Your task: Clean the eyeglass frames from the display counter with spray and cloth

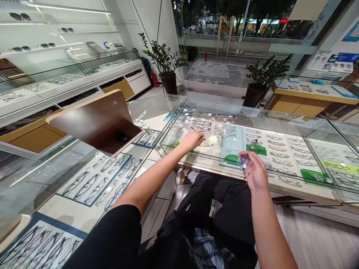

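Observation:
My right hand [255, 170] holds a pair of eyeglasses [243, 160] above the front edge of the glass showcase. The fingers and thumb close around the frame, and the lens shines purple and blue. My left hand [193, 140] is stretched out over the showcase top, its fingers bent and closed at the left end of a crumpled pale cloth [212, 140]. The fingertips are partly hidden. Left of that arm, a small white spray bottle [146, 128] stands on the glass counter.
A tilted counter mirror [98, 119] stands at my left. Rows of spectacle frames [276, 144] lie under the glass, along with green cards [315, 176]. Potted plants [169, 80] flank the window. Shelves with sunglasses [20, 16] line the left wall.

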A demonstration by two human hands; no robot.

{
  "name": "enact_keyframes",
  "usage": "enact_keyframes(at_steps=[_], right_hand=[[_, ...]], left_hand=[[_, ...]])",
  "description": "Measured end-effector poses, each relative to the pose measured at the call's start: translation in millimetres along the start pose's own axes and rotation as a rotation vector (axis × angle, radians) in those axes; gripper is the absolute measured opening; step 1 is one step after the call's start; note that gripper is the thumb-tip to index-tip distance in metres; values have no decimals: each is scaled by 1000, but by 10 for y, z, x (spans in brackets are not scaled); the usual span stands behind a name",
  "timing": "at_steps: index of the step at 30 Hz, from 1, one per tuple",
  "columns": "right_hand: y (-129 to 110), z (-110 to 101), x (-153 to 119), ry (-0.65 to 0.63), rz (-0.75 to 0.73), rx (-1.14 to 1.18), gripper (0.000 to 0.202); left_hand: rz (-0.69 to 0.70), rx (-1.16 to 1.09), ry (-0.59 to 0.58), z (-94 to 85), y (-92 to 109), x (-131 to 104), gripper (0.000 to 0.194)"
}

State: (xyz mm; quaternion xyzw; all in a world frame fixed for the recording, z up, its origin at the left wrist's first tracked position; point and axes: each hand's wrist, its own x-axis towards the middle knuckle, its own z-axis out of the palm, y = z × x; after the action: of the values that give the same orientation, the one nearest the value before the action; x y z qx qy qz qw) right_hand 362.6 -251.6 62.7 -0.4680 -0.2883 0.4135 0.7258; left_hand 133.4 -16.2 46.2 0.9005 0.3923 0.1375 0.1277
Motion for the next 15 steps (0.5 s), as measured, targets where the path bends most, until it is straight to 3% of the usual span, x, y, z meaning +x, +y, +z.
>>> enact_keyframes(at_steps=[2, 7, 15], right_hand=[[-4, -17, -3, 5, -4, -5, 22], [12, -20, 10, 1, -2, -20, 23], [63, 109, 6, -53, 58, -38, 21]], left_hand=[[-98, -155, 52, -36, -44, 9, 13], [-440, -911, 168, -129, -53, 1, 20], [-484, -1432, 12, -310, 327, -176, 40]])
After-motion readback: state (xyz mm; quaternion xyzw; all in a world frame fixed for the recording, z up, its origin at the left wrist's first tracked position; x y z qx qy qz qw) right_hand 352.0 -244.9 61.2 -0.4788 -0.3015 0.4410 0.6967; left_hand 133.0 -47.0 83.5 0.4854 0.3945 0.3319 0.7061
